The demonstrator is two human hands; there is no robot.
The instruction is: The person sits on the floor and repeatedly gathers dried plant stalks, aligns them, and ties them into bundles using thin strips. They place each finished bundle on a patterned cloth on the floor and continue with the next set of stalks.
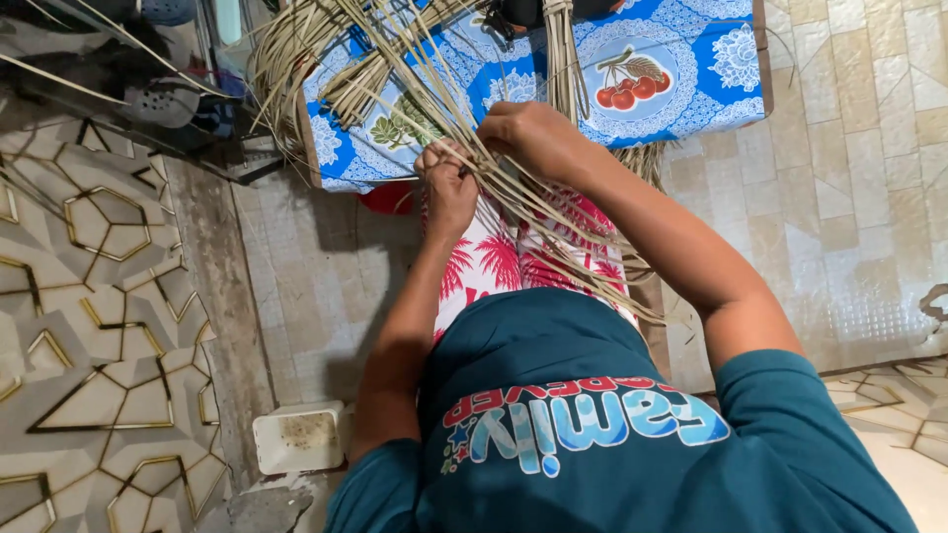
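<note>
Long pale dried plant strips (pixel 415 69) fan out over a small table with a blue patterned cloth (pixel 691 69) and trail down across my lap. My left hand (pixel 449 188) is closed around a bunch of these strips at the table's near edge. My right hand (pixel 533 133) sits just beside it, a little further out, fingers pinched on other strips of the same bundle. The two hands nearly touch. I wear a teal shirt and red-and-white patterned shorts (pixel 489 266).
A white rectangular container (pixel 299 437) sits on the tiled floor at my lower left. A geometric gold-lined wall panel (pixel 99 316) runs along the left. Sandals and dark clutter (pixel 163 99) lie at the upper left. Beige floor tiles (pixel 859 197) spread to the right.
</note>
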